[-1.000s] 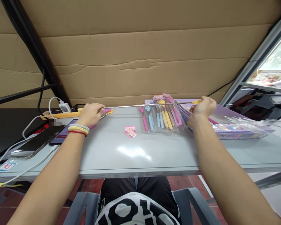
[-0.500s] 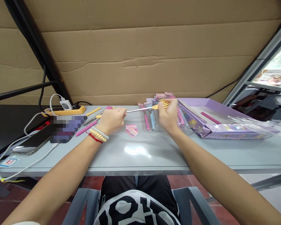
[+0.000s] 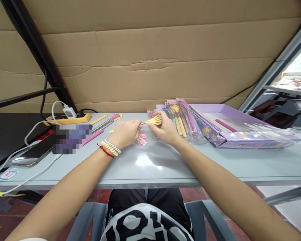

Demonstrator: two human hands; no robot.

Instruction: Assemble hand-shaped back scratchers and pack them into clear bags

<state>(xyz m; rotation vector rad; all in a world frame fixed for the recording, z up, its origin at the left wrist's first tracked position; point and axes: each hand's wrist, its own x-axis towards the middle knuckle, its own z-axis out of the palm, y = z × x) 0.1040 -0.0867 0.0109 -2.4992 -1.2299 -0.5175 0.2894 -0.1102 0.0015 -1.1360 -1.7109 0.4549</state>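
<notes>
My left hand (image 3: 127, 133) is closed on the metal shaft of the yellow back scratcher (image 3: 154, 120); my right hand (image 3: 165, 130) pinches its hand-shaped head, thumb on the near side, fingers curled behind; tool lies crosswise above the grey table (image 3: 130, 170); a yellow end shows left of my left knuckles, the middle concealed by that hand.

Near my left hand, pink printed cards (image 3: 141, 140), partly covered by it; print too small to read. Right of my right hand, bagged back scratchers (image 3: 182, 122) in clear plastic, pink and yellow heads up, header cards illegible; beside them, the purple box (image 3: 251, 140), patterned wall, brand not readable, holding a pink handle (image 3: 225, 125), clear wrap over its right part.

To the left, loose back scratchers (image 3: 112, 119) with pink and yellow heads; a yellow handle (image 3: 99, 119), a pink handle (image 3: 92, 137); then a pixelated phone (image 3: 72, 139), a dark phone (image 3: 35, 153), a yellow power strip (image 3: 84, 118) with white charger (image 3: 69, 112); table sticker (image 3: 8, 175) carries red marks, unreadable; bold black-and-white lettering on my shirt (image 3: 147, 224) is cut off by the lower edge.
</notes>
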